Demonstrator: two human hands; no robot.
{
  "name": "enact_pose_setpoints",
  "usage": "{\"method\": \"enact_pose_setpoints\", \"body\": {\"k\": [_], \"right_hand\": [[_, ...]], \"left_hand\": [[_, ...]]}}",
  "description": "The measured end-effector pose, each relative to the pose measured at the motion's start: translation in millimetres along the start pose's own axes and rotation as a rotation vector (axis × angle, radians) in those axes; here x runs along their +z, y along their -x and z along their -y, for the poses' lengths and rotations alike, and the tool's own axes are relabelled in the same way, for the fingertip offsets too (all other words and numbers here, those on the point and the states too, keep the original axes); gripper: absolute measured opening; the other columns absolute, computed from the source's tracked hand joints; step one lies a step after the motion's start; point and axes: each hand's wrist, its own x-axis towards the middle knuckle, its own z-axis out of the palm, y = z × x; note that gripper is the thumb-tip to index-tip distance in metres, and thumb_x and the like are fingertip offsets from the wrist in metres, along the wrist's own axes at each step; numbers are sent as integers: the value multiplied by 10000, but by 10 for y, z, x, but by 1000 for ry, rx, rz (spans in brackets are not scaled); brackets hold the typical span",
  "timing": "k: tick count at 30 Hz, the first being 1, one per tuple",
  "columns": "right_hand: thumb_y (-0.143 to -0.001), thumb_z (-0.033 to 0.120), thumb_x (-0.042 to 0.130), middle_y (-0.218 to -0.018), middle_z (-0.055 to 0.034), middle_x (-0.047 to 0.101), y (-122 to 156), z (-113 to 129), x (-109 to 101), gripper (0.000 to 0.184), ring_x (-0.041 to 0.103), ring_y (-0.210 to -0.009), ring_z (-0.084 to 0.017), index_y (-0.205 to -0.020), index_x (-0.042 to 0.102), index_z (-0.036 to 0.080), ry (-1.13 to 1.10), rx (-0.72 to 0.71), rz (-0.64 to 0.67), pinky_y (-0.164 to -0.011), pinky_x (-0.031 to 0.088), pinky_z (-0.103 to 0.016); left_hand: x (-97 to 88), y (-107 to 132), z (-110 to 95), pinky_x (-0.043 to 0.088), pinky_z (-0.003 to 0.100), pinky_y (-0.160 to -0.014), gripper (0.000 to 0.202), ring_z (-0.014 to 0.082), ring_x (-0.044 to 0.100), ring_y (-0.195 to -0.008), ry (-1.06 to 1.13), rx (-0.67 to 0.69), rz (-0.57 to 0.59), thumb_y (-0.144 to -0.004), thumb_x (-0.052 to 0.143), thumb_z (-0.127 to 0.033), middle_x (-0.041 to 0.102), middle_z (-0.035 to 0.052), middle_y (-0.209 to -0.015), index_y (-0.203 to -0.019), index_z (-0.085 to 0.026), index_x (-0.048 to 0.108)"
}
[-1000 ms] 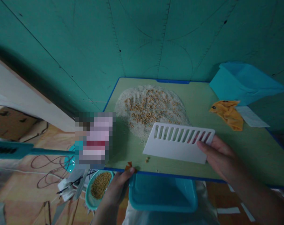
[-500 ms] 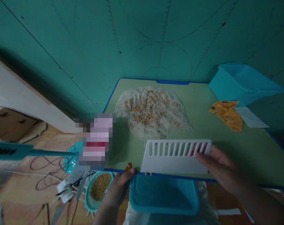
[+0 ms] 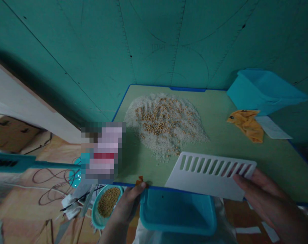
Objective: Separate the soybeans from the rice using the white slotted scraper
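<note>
My right hand (image 3: 263,193) is closed around the right end of a white slotted scraper (image 3: 204,178). The scraper leans near the front edge of the pale green tabletop (image 3: 217,135), right of centre. Beyond it, a spread pile of white grains, like rice (image 3: 193,132), has tan soybeans (image 3: 156,127) mixed through it. My left hand (image 3: 128,203) is closed at the left rim of a blue plastic tub (image 3: 178,228), its thumb on top and its other fingers mostly hidden. The tub sits just below the table's front edge, with a small dark speck inside.
An orange cloth (image 3: 250,127), a white sheet (image 3: 275,128) and a blue bin (image 3: 265,91) are at the right. A bowl of soybeans (image 3: 108,203) stands low on the left, near cables (image 3: 50,179). A green wall (image 3: 154,44) rises behind the table.
My right hand has moved right with the scraper, which now sits at a slant. The soybeans by its lower edge no longer show there, and a speck appears in the tub. My left hand stays put.
</note>
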Motion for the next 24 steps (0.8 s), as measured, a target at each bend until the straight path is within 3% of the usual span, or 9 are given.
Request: {"method": "enact_pose_setpoints", "body": {"k": [8, 13, 16, 19, 24], "right_hand": [[-715, 386, 665, -1015, -70, 687, -120, -25, -22, 246, 620, -956, -299, -924, 654, 257, -49, -31, -15, -904, 428, -487], [-660, 367, 718, -1035, -45, 683, -222, -8, -197, 394, 629, -950, -279, -1033, 614, 298, -177, -24, -81, -819, 516, -409], [-644, 377, 723, -1089, -43, 663, -185, 37, -283, 503, 650, -887, -282, -1121, 566, 340, -150, -59, -166, -737, 556, -390], [-632, 387, 721, -1110, -53, 652, -157, 86, -317, 556, 638, -912, -310, -1158, 547, 344, -168, -87, -219, -729, 559, -415], [-609, 348, 746, -1068, -47, 669, -253, 135, -302, 469, 587, -1025, -300, -1058, 611, 322, -273, -110, -250, -801, 525, -385]], "left_hand": [[-21, -1, 8, 423, 423, -959, 349, 340, 545, -1122, -17, -32, -3, -533, 788, -253, 741, 95, -991, -861, -155, 722], [-80, -34, 38, 440, 384, -946, 349, 315, 563, -1106, 6, -7, -62, -522, 803, -252, 738, 75, -1006, -852, -175, 720], [-50, -20, 43, 480, 372, -894, 304, 306, 635, -994, 10, -24, -88, -525, 804, -258, 767, 66, -884, -806, -173, 724], [27, 14, 45, 541, 307, -761, 216, 253, 705, -762, 42, -28, -143, -507, 815, -243, 772, 21, -702, -692, -186, 718], [122, 41, 48, 546, 178, -586, 232, 162, 700, -598, 163, -39, -230, -436, 842, -180, 760, -53, -633, -625, -217, 713]]}}
